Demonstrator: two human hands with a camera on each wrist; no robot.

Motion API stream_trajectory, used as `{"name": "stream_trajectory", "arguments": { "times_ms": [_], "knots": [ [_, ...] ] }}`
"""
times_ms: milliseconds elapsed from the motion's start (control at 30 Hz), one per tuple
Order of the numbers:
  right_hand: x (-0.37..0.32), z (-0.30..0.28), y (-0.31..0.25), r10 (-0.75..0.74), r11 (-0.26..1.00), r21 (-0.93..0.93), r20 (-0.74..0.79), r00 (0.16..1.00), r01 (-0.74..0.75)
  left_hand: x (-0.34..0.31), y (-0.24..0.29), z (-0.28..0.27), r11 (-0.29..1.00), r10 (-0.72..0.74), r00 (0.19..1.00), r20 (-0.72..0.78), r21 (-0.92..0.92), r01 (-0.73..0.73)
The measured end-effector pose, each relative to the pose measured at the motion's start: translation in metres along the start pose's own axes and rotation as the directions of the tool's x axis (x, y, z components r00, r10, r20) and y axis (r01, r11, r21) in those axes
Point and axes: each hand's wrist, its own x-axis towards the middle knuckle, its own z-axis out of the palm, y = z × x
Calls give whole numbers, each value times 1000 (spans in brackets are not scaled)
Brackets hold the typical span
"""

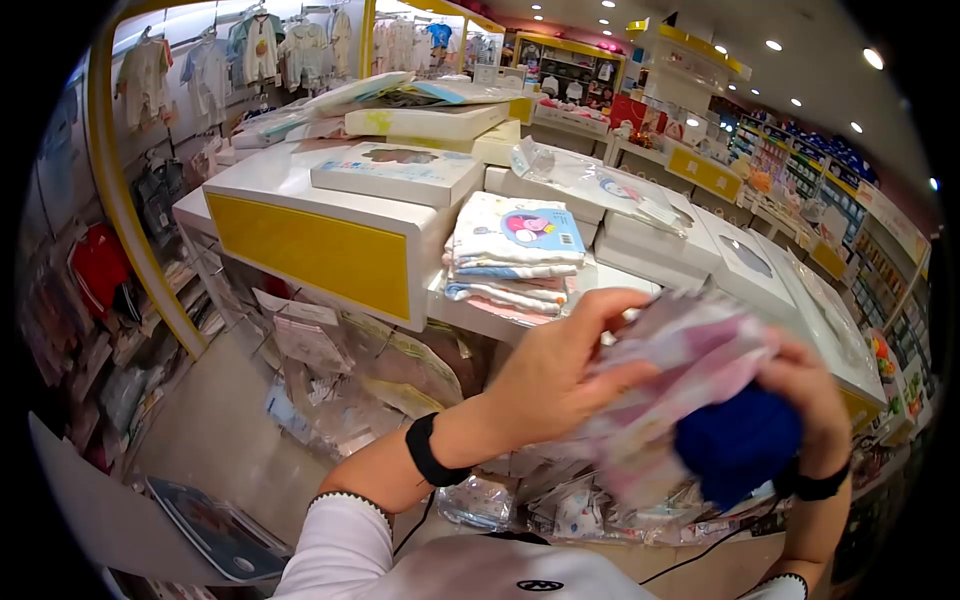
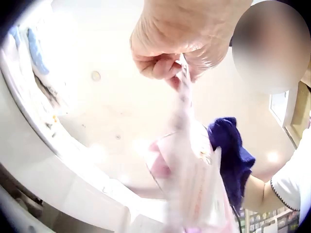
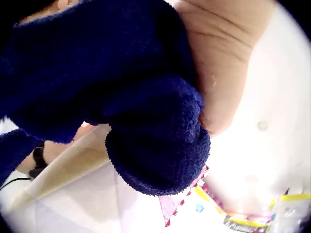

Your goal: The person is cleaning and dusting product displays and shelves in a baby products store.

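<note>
My left hand [image 1: 560,375] pinches a pink and white patterned cloth [image 1: 665,375] at its upper edge, thumb on the near side. In the left wrist view the cloth [image 2: 187,165] hangs down from the curled fingers [image 2: 160,68]. My right hand [image 1: 808,395] grips a bunched dark blue terry cloth [image 1: 745,445], which lies against the patterned cloth. Folds of the blue cloth [image 3: 141,102] hide most of the right fingers in the right wrist view. Just beyond the left hand, a stack of folded printed cloths [image 1: 515,245] sits on the display counter.
White boxes [image 1: 400,172] and a flat clear package [image 1: 605,185] cover the display counter, which has a yellow front panel [image 1: 310,258]. Packaged goods [image 1: 310,350] hang below it. Baby clothes [image 1: 205,75] hang along the left wall. Thin black cables [image 1: 715,550] trail near both wrists.
</note>
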Motion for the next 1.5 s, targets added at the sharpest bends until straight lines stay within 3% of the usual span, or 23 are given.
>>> {"name": "stream_trajectory", "arguments": {
  "times_ms": [33,100,167,200,367,433,500,533,600,633,667,800,867,933,967,1033,1100,1233,1333,1400,1433,1467,1500],
  "knots": [
    [-3,-11,-9,-112,994,9,-85,990,113,7,1,5,996,-87,994,60,-25,89],
    [-8,-25,-28,-335,942,-75,-137,932,328,17,-13,26,992,123,992,39,-5,-123],
    [-10,-62,-34,-448,891,-185,-221,866,414,30,-32,40,939,301,940,158,126,-321],
    [-12,-83,-45,-463,865,-309,-188,866,396,35,-34,45,964,255,959,123,50,-263],
    [-6,-86,-85,-465,860,-401,-360,809,316,61,-45,70,935,67,993,-97,-341,-96],
    [-4,-76,-101,-503,822,-500,-410,761,274,64,-57,65,968,248,961,-121,-2,-251],
    [11,-134,-110,-505,816,-482,-328,798,318,62,-71,61,909,359,932,-41,243,-339],
    [19,-189,-116,-434,797,-532,-173,884,287,62,-80,59,923,291,957,7,260,-283],
    [57,-226,-119,-388,742,-638,-158,908,206,61,-97,61,953,146,989,27,264,-148],
    [72,-231,-110,-486,685,-680,-158,860,262,61,-103,63,966,70,998,-4,249,-67],
    [87,-212,-105,-473,675,-723,-270,838,148,61,-105,65,964,44,999,14,263,-46],
    [184,-236,-80,-189,797,-604,-225,956,16,65,-106,63,942,13,999,36,336,-25],
    [227,-243,-71,-118,667,-737,-250,961,-110,64,-106,63,944,12,1000,3,328,-13],
    [255,-245,-55,-299,345,-919,-300,906,-191,64,-108,62,938,26,1000,11,346,-29],
    [268,-254,-44,-394,358,-921,-298,869,-154,64,-109,62,934,32,999,16,355,-36],
    [272,-256,-48,-378,310,-940,-262,888,-145,65,-109,60,932,35,999,41,358,-47],
    [259,-254,-59,-252,277,-940,-271,929,-199,65,-109,60,934,29,999,43,354,-42],
    [219,-256,-75,-337,278,-941,-283,898,-192,65,-109,60,936,12,998,64,350,-34],
    [181,-251,-81,-241,191,-943,-313,919,-272,65,-109,60,944,19,996,82,328,-45],
    [148,-211,-77,-114,-65,-944,-314,943,-322,67,-110,60,939,65,990,128,329,-104],
    [134,-206,-64,-107,-170,-958,-215,971,-231,65,-109,57,931,72,989,128,346,-112],
    [121,-175,-56,-74,-220,-910,-343,936,-351,63,-111,59,937,108,989,99,321,-135],
    [107,-179,-28,-205,-368,-903,-154,967,-221,61,-111,60,948,112,989,100,287,-137]
  ]
}}
